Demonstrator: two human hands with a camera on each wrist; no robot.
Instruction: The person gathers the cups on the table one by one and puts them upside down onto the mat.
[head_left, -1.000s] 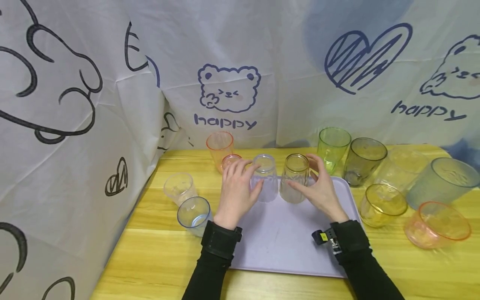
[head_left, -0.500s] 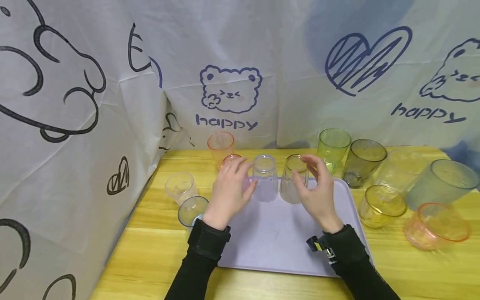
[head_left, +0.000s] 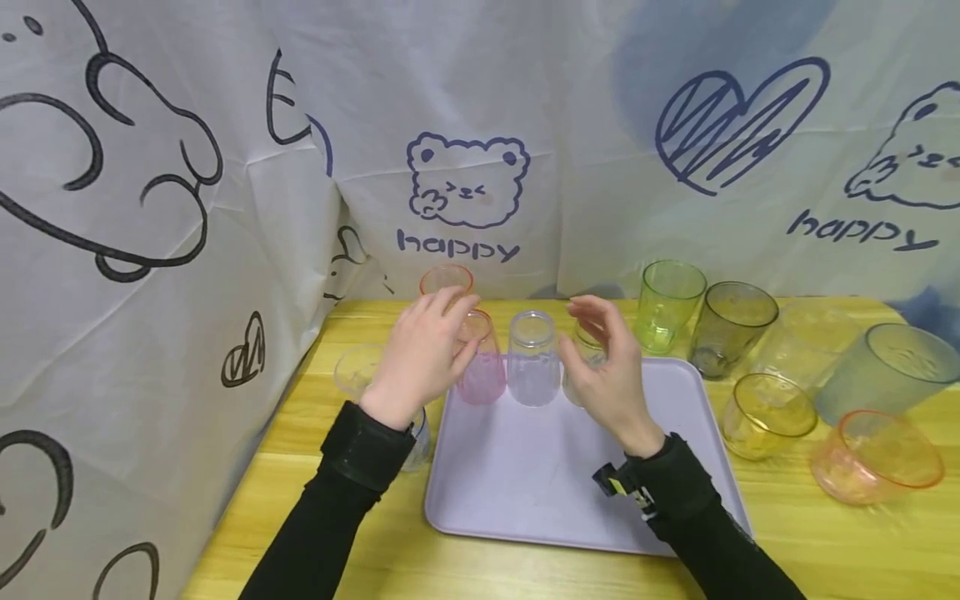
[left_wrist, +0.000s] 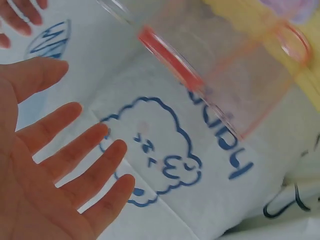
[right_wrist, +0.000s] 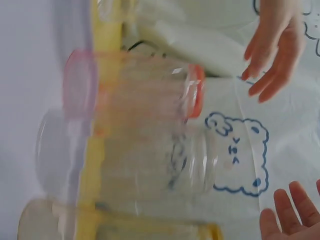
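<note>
Three upside-down glasses stand in a row along the far edge of a lilac tray (head_left: 540,483). They are a pink glass with a red base (head_left: 482,379), a clear glass (head_left: 533,371) and a clear glass with a yellow base (right_wrist: 160,231), the last partly hidden by my right hand in the head view. My left hand (head_left: 420,354), fingers spread, overlaps the pink glass's left side; the left wrist view shows its palm holding nothing. My right hand (head_left: 609,379) is in front of the yellow-based glass, thumb and fingers apart, its fingertips (right_wrist: 292,205) loosely extended.
To the right stand a green glass (head_left: 670,304), a grey one (head_left: 727,329), a blue-grey one (head_left: 885,375), a yellow cup (head_left: 768,417) and an orange bowl-like cup (head_left: 873,458). An orange glass (head_left: 446,279) stands behind; a blue cup (head_left: 420,442) is partly behind my left wrist.
My left hand has moved left, away from the clear glass, uncovering the pink one. My right hand has shifted left and its fingers have come off the yellow-based glass. The three glasses stay in place.
</note>
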